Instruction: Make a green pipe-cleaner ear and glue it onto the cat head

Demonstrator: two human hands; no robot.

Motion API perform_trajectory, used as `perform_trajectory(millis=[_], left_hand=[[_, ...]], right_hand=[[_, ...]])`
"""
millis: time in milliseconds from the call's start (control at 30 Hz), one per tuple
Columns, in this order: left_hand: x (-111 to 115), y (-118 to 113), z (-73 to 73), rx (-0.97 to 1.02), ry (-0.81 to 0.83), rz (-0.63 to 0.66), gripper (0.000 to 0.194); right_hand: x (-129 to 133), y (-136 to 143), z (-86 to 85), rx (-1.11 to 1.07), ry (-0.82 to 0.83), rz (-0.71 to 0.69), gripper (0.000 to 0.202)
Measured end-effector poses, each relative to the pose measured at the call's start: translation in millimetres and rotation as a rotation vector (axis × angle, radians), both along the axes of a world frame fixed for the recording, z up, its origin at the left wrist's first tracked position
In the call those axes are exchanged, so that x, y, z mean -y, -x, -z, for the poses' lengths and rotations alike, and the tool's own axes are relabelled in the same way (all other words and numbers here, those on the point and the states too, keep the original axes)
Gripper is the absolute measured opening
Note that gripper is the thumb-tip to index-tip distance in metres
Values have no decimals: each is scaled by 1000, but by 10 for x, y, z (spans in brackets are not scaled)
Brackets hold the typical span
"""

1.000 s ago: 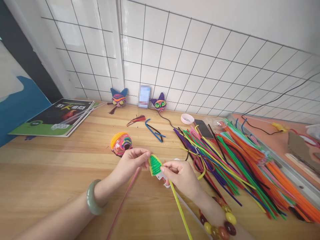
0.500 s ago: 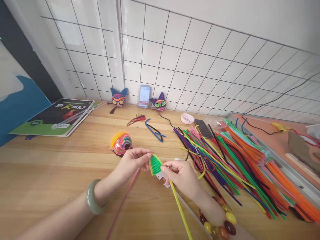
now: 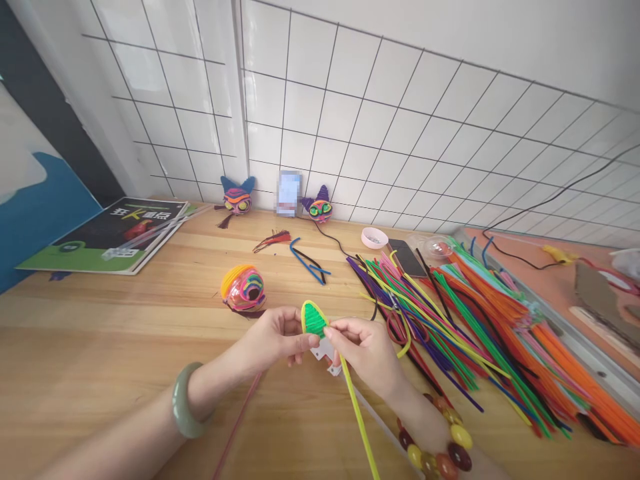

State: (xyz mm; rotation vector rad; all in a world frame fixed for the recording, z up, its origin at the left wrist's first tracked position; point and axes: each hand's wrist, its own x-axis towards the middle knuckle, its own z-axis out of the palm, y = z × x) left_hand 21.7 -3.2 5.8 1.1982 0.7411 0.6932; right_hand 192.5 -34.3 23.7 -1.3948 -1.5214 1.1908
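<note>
Between my hands is a small green ear-shaped piece [image 3: 315, 319] wound from pipe cleaner, with a yellow pipe cleaner [image 3: 359, 413] along its rim whose long tail hangs down toward the front edge. My left hand [image 3: 287, 337] pinches the piece's lower left side. My right hand [image 3: 363, 350] grips its lower right corner together with the yellow pipe cleaner. Partly hidden behind the hands lies a white object [image 3: 326, 353] on the table. Left of them sits a clear ball [image 3: 243, 289] partly covered in coloured pipe cleaner coils.
A large heap of coloured pipe cleaners [image 3: 480, 333] with red-handled scissors [image 3: 397, 327] covers the right side. Finished cat heads [image 3: 237, 197] and a lit phone [image 3: 289, 193] stand at the wall. A pink bowl [image 3: 375, 238], a dark phone [image 3: 407, 258] and a book [image 3: 110, 233] lie farther out.
My left hand has slid down from the tip to the lower side of the green piece. The yellow rim now shows rounded over the top. My right hand has hardly moved.
</note>
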Motion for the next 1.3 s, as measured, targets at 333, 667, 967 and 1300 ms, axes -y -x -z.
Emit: perform_trajectory(millis=[333,667,967,1300], left_hand=[[23,-4,-53,54,6,50,28],[24,11,-23,56,8,23,23],[11,1,-43,35,-3,9,23],[15,16,-36,28,-8,12,24]], right_hand=[[24,32,-13,-35,-4,-60,21],[27,39,9,-18,17,-63,22],[30,50,-6,-47,16,-65,20],[26,49,-18,-47,-4,-76,21]])
